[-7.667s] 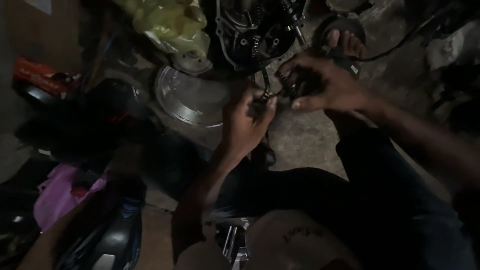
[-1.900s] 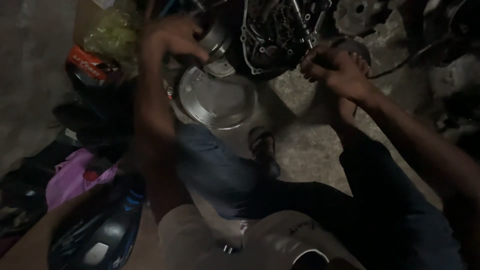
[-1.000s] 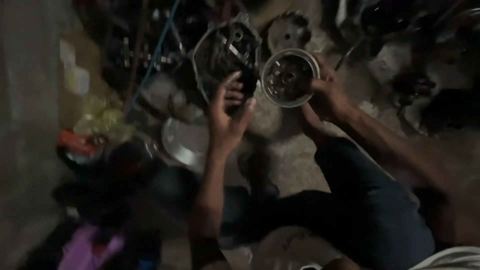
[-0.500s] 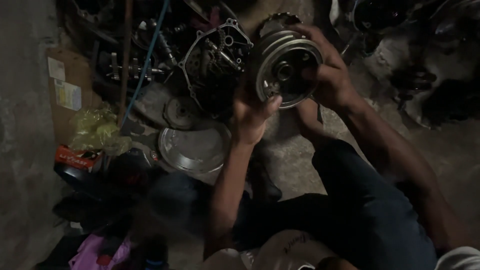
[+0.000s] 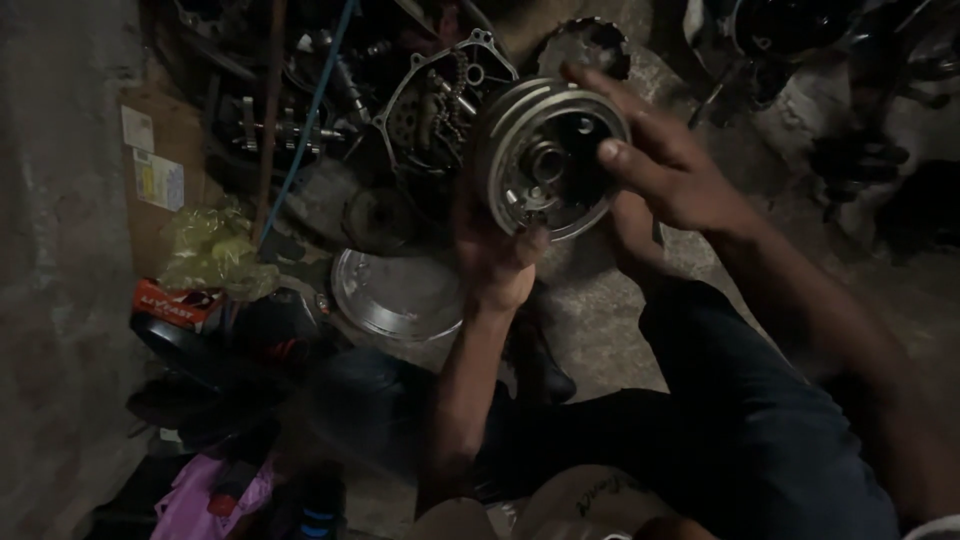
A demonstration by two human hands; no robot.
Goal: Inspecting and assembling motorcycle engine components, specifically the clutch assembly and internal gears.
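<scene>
since half a second ago the drum (image 5: 552, 160) has come up closer and tilted so its open face shows. left hand (image 5: 497, 262) cups it from below, thumb on the rim. right hand (image 5: 668, 165) wraps its far side, fingers spread over the edge. it sits in the air, in front of the engine case (image 5: 432, 110). best to keep both hands firm and turn it slowly, so it does not slip onto the pan (image 5: 397, 295) below.

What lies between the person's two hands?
In the head view, a round grey metal clutch drum, gripped by left hand and right hand.
</scene>
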